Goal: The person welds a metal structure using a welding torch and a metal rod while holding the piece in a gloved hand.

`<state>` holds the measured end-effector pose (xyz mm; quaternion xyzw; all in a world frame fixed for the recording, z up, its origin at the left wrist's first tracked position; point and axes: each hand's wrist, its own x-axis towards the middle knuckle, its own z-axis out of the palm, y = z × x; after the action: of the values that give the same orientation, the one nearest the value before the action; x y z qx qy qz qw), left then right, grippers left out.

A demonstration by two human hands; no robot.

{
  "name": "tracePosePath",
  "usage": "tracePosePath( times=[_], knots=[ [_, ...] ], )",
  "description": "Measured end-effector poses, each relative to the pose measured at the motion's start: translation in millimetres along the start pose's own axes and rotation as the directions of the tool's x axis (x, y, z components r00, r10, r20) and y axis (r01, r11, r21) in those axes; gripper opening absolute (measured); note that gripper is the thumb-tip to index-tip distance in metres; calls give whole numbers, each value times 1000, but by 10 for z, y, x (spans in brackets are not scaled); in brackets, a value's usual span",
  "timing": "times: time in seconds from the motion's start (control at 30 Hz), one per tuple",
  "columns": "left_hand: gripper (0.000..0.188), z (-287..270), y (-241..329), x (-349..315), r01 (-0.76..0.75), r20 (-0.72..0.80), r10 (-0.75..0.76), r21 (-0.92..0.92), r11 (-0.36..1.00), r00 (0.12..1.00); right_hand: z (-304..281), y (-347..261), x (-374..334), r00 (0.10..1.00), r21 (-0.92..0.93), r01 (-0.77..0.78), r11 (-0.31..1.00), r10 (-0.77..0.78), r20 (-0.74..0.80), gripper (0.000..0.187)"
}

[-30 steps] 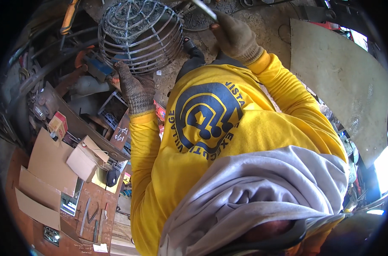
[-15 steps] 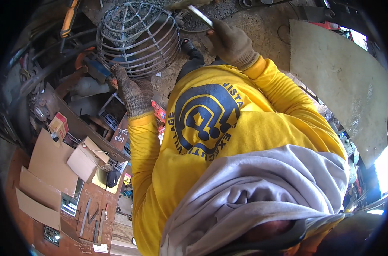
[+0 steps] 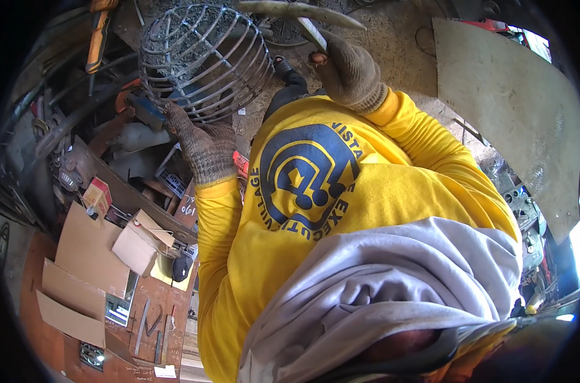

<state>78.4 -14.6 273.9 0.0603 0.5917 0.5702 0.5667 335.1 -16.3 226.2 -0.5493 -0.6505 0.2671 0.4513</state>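
A round cage of welded metal bars (image 3: 226, 62), shaped like a basket, stands at the upper left of the head view. My gloved left hand (image 3: 204, 147) is closed at its near edge, fingertips against the bars; the exact grip is partly hidden. In my gloved right hand (image 3: 354, 73) is a chipping hammer (image 3: 303, 10) with a long, curved, pointed head and a flat metal handle. Its head hangs beyond my fist, to the right of the cage and apart from it. Both gloves are brown knit, and a bare fingertip shows at the right one.
An orange-handled tool (image 3: 97, 38) is at the far left. Nearer, an open cardboard box (image 3: 89, 255) and hand tools lie on a reddish-brown table (image 3: 41, 319). A large metal sheet (image 3: 507, 108) stands at right. Metal scrap and a blue clamp-like piece (image 3: 146, 112) crowd the left.
The chipping hammer's head has come nearer and swung right, showing more of it. My right hand has shifted slightly. The cage has turned a little, with my left hand still at its edge.
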Motion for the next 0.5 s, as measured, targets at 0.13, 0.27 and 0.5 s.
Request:
tracePosePath(
  times=[0.13,0.27,0.5],
  knots=[
    [73,-17,12,-4,-11,36,10,23,1000,999,54,56,-23,997,-157,-29,987,41,72,37],
    [76,-25,15,-42,-34,59,31,52,998,998,-6,110,-82,999,-111,-9,994,14,40,42],
    [78,49,44,-64,-29,16,28,61,998,999,48,255,-217,989,-54,132,990,-128,78,44]
  ],
)
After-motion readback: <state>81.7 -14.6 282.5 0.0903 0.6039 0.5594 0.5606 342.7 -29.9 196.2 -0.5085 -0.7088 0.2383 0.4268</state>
